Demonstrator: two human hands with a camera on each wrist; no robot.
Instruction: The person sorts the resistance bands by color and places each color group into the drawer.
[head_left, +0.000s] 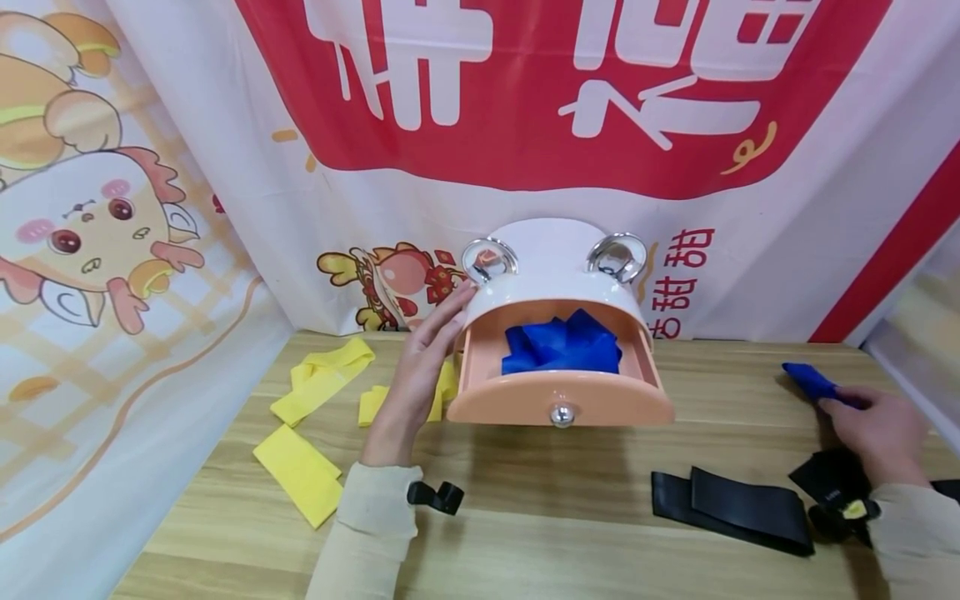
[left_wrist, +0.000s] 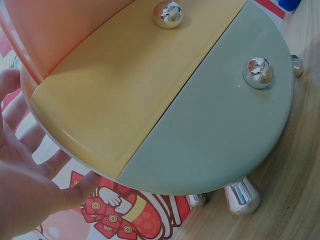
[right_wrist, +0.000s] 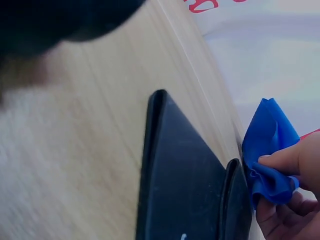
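Behind the table hangs a white banner [head_left: 225, 167] with a large red panel of white characters, top cropped by the frame; a cartoon-dragon cloth [head_left: 90, 250] covers the left side. Wooden table [head_left: 525, 517] runs beneath, light grain, near edge cut off. At its far middle stands a small rounded drawer cabinet [head_left: 555, 258], white top with two chrome rings; its peach top drawer [head_left: 558, 400] is pulled out, blue bands [head_left: 562, 346] bunched inside. Left-wrist view shows lower yellow and grey-green drawer fronts with chrome knobs and chrome feet, not visible from the head camera. Left hand [head_left: 423, 367] lies flat against the cabinet's left side, fingers straight, gripping nothing. It partly hides the yellow bands [head_left: 315, 417] left of the cabinet. Black bands [head_left: 735, 504] lie near right; the right-hand ones are partly covered by the right forearm, count unclear. Right hand [head_left: 877, 429], far right, well apart from the left, pinches one blue band [head_left: 813, 383] between fingertips just above the table; right-wrist view confirms the pinch but is blurred, a dark shape blocking its upper left.
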